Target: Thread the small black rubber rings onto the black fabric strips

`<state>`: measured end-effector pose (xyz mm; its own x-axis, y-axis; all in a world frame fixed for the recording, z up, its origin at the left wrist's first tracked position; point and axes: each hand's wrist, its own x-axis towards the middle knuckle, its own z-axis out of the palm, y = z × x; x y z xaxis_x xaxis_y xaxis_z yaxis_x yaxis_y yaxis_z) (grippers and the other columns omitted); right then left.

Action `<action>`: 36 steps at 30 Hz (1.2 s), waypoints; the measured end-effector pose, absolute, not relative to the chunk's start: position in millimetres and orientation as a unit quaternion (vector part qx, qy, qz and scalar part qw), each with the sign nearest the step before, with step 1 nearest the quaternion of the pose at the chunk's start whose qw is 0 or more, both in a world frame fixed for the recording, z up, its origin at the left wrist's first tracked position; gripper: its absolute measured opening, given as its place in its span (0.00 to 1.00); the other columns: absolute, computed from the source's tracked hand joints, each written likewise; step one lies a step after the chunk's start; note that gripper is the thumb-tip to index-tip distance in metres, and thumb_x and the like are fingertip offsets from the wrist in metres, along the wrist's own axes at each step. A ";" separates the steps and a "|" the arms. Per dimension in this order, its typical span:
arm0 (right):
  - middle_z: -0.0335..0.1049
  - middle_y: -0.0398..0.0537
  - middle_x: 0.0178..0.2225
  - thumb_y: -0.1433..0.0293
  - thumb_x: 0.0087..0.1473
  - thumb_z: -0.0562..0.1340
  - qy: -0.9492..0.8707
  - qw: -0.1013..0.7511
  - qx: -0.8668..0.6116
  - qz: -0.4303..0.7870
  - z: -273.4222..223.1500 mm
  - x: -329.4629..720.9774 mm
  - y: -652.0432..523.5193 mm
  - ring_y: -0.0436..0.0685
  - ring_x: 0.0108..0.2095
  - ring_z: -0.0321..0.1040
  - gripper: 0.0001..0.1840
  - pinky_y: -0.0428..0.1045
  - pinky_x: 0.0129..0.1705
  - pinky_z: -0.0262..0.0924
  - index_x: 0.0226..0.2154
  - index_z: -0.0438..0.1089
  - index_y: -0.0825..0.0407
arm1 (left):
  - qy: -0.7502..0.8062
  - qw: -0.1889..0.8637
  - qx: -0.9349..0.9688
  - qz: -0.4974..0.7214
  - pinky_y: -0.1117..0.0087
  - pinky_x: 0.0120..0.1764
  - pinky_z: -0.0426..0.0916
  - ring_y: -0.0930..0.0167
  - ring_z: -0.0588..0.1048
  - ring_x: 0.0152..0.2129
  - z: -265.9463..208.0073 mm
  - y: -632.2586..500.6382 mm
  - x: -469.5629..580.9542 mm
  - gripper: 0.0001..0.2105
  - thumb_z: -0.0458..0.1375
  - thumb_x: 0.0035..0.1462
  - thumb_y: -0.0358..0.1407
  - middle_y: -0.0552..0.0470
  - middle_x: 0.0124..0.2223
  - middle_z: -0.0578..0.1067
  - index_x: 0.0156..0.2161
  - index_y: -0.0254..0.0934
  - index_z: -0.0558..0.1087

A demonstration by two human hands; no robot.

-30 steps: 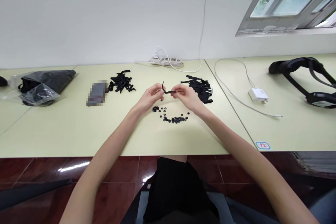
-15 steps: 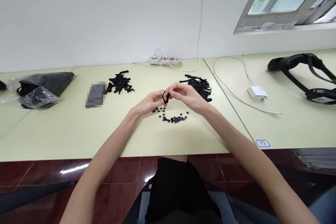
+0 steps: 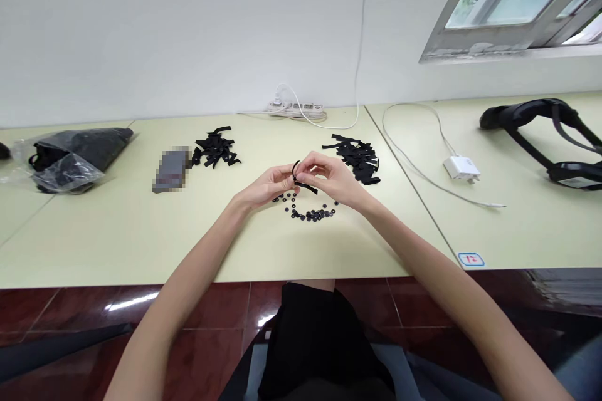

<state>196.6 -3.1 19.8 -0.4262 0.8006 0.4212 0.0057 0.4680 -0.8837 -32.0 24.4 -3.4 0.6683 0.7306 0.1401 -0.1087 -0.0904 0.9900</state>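
Above the table, both hands meet at a bent black fabric strip [image 3: 308, 188]. One end curves up between the fingers and the other sticks out below my right hand. My left hand [image 3: 267, 188] pinches it from the left with thumb and forefinger. From the other side, my right hand [image 3: 333, 180] grips it with thumb and fingertips, hiding part of it. Just below the hands lie several small black ring-like discs [image 3: 314, 215]. Whether one is on the strip is too small to tell.
Piles of black strips lie on the right [image 3: 358, 155] and left [image 3: 216, 149]. A blurred dark grey object [image 3: 171, 170] and a plastic bag [image 3: 78, 160] are farther left. Behind stands a power strip [image 3: 296, 109]. Rightward are a white charger [image 3: 461, 168] and a black headset [image 3: 564, 169].
The strip was a closed loop between the fingers. Now one end extends down to the right below my right hand, whose fingers have shifted slightly.
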 end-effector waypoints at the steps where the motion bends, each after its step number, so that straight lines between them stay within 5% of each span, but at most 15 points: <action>1: 0.80 0.49 0.43 0.45 0.63 0.73 -0.726 0.458 -0.276 0.433 19.2 196.4 -3.0 0.60 0.43 0.76 0.23 0.57 0.49 0.73 0.38 0.79 0.47 | 0.231 0.639 0.655 0.331 0.64 0.47 0.74 0.68 0.76 0.40 -4.3 24.4 -32.0 0.24 0.75 0.59 0.59 0.46 0.45 0.78 0.44 0.38 0.84; 13: 0.69 0.48 0.44 0.49 0.69 0.70 -0.748 0.440 -0.272 0.415 6.3 187.0 -5.0 0.57 0.41 0.71 0.18 0.58 0.53 0.72 0.40 0.76 0.47 | 0.235 0.672 0.619 0.332 0.70 0.38 0.67 0.72 0.72 0.31 -7.8 25.2 -33.6 0.22 0.78 0.56 0.54 0.48 0.40 0.77 0.40 0.36 0.84; 19: 0.68 0.46 0.43 0.62 0.71 0.68 -0.749 0.488 -0.258 0.366 3.6 184.8 -6.4 0.57 0.42 0.70 0.07 0.56 0.49 0.72 0.48 0.72 0.45 | 0.221 0.706 0.565 0.365 0.70 0.41 0.72 0.72 0.72 0.34 -8.9 20.7 -27.7 0.19 0.80 0.55 0.49 0.49 0.39 0.75 0.37 0.36 0.82; 22: 0.69 0.44 0.43 0.65 0.70 0.71 -0.736 0.549 -0.272 0.287 0.0 180.6 -8.2 0.56 0.40 0.69 0.13 0.55 0.47 0.71 0.51 0.68 0.44 | 0.226 0.716 0.540 0.381 0.71 0.40 0.73 0.74 0.71 0.31 -9.3 17.9 -24.4 0.17 0.81 0.54 0.45 0.51 0.37 0.73 0.35 0.36 0.81; 30: 0.75 0.48 0.40 0.69 0.75 0.65 -0.766 0.587 -0.262 0.023 -4.1 178.6 -9.0 0.60 0.41 0.74 0.03 0.56 0.42 0.70 0.46 0.74 0.43 | 0.229 0.744 0.468 0.418 0.70 0.45 0.77 0.74 0.75 0.32 -7.5 7.7 -12.3 0.15 0.81 0.50 0.36 0.53 0.35 0.74 0.38 0.35 0.82; 36: 0.78 0.47 0.38 0.69 0.75 0.66 -0.772 0.578 -0.264 -0.028 -8.1 180.6 -4.1 0.60 0.38 0.74 0.05 0.57 0.43 0.70 0.42 0.76 0.43 | 0.227 0.754 0.440 0.433 0.68 0.47 0.79 0.73 0.75 0.33 -3.7 2.2 -6.6 0.17 0.84 0.48 0.37 0.54 0.34 0.74 0.36 0.34 0.81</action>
<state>180.6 -4.1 -8.1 -0.1935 0.3742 0.9070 0.4399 0.8594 -0.2607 -6.6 2.2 -3.7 0.5223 0.8519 0.0378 -0.4519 0.2390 0.8594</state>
